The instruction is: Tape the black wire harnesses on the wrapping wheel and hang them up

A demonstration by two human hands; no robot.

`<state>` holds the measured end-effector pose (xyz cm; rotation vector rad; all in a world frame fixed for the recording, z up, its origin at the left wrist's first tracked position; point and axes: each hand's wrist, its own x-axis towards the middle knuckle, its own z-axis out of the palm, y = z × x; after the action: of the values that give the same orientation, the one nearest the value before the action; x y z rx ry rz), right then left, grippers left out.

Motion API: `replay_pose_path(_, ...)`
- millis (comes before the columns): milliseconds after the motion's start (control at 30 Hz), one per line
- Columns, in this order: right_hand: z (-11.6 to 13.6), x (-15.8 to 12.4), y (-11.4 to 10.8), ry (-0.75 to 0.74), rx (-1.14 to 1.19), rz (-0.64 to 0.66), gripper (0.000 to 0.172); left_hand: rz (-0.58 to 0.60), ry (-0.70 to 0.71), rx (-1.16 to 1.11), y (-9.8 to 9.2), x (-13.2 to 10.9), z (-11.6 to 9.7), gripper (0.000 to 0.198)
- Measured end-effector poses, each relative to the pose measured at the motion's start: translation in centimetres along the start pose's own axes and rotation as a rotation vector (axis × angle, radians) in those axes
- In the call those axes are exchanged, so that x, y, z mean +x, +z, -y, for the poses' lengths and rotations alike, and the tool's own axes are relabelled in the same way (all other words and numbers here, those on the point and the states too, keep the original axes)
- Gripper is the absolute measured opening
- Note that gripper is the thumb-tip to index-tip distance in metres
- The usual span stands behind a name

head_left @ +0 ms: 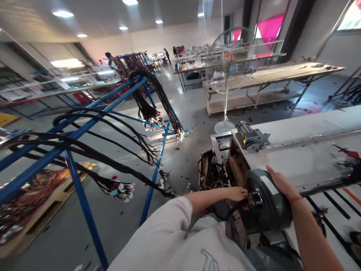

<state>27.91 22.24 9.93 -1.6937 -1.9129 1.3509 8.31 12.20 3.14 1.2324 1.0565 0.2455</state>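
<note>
A dark grey drum-shaped unit with a round hub and a pale label stands close in front of my body. My right hand, with a red band at the wrist, lies over the upper right side of the drum, its visible fingers stretched out. At the hub, my left hand has its fingers drawn together. What they pinch, if anything, is too small to make out. A black cable runs from just below the left fingertips toward my shirt.
Blue racks hung with black wire harnesses stand at left. Ahead is a pedestal fan. A grey motor sits on the metal-edged bench at right. An open box is beside its leg.
</note>
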Motion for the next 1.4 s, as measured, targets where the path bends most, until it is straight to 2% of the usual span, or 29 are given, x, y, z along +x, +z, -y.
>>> replay_pose_path(67,-4.2,-3.3,0.8,-0.197,0.11,-0.168,0.058,-0.025,0.027,0.153,0.0,-0.4,-0.8,0.028)
replay_pose_path(100,-6.4,-5.0,1.5,-0.218,0.115,-0.291,0.059,-0.055,0.042,0.262,0.2,-0.6,-1.2,0.029)
replay_pose_path(167,-10.4,-7.8,3.0,-0.077,0.009,-0.541,0.058,-0.122,0.044,0.528,0.8,-0.8,-2.0,0.036)
replay_pose_path(267,-14.4,-10.4,4.6,0.088,-0.18,-0.661,0.054,-0.234,0.028,0.939,1.7,-1.3,-3.3,0.044)
replay_pose_path(333,-16.2,-11.2,4.8,0.226,-0.402,-0.708,0.057,-0.306,0.048,1.107,1.3,-1.8,-4.5,0.045)
replay_pose_path(433,-18.1,-11.8,4.6,0.305,-0.637,-0.658,0.054,-0.37,0.063,1.141,-1.0,-2.7,-6.6,0.05)
replay_pose_path(500,-18.7,-12.0,4.4,0.276,-0.662,-0.609,0.05,-0.384,0.053,1.11,-2.7,-3.1,-7.6,0.054)
replay_pose_path(567,-18.4,-11.9,4.2,0.327,-0.633,-0.611,0.054,-0.362,0.045,1.059,-3.9,-3.3,-7.9,0.056)
replay_pose_path(667,-17.0,-10.9,3.8,0.495,-0.526,-0.647,0.073,-0.339,0.058,0.988,-4.2,-3.1,-7.4,0.056)
replay_pose_path(733,-16.5,-9.7,3.1,0.557,-0.445,-0.649,0.076,-0.336,0.066,0.975,-4.0,-3.1,-6.8,0.053)
replay_pose_path(833,-17.0,-8.6,1.7,0.529,-0.266,-0.508,0.058,-0.351,0.054,0.977,-3.8,-3.2,-6.3,0.052)
replay_pose_path(900,-17.5,-9.4,1.1,0.461,-0.087,-0.482,0.046,-0.369,0.042,0.957,-3.8,-3.4,-6.3,0.053)
replay_pose_path(967,-16.9,-11.8,1.2,0.338,0.096,-0.533,0.043,-0.385,0.02,0.901,-3.8,-3.5,-6.3,0.055)
replay_pose_path(1033,-14.7,-15.6,2.6,0.15,0.266,-0.472,0.047,-0.388,-0.004,0.823,-3.8,-3.6,-6.4,0.057)
replay_pose_path(1100,-11.0,-19.1,5.1,-0.048,0.465,-0.191,0.05,-0.385,-0.009,0.747,-3.8,-3.8,-6.5,0.054)
replay_pose_path(1167,-6.9,-20.6,8.2,-0.115,0.693,0.19,0.051,-0.375,0.002,0.692,-4.0,-4.0,-6.6,0.049)
replay_pose_path(1233,-3.8,-19.7,11.1,-0.085,0.81,0.332,0.066,-0.37,-0.004,0.667,-4.3,-4.0,-7.0,0.049)
replay_pose_path(1300,-2.3,-17.5,13.4,-0.051,0.946,0.467,0.083,-0.361,-0.01,0.685,-4.4,-4.1,-7.4,0.052)
replay_pose_path(1400,-1.4,-13.9,15.3,-0.004,1.196,0.621,0.086,-0.388,0.011,0.821,-3.7,-4.4,-8.0,0.055)
